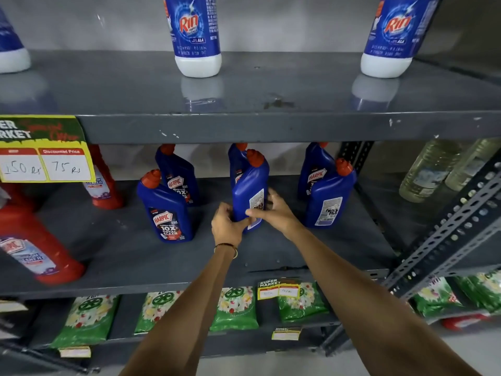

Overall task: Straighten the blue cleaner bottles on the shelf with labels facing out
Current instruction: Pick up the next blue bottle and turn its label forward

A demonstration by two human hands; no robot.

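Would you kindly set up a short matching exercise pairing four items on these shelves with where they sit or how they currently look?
Items:
1. blue bottle in both hands
2. front-left blue bottle
3. white-based Rin bottle
4. green packets

States or places:
A. on the top shelf
B. front HARPIC label facing out
C. on the bottom shelf
D. back label toward the camera, gripped near its base

Pairs: 1-D, 2-B, 3-A, 4-C

The left hand and right hand both grip bottle 1.
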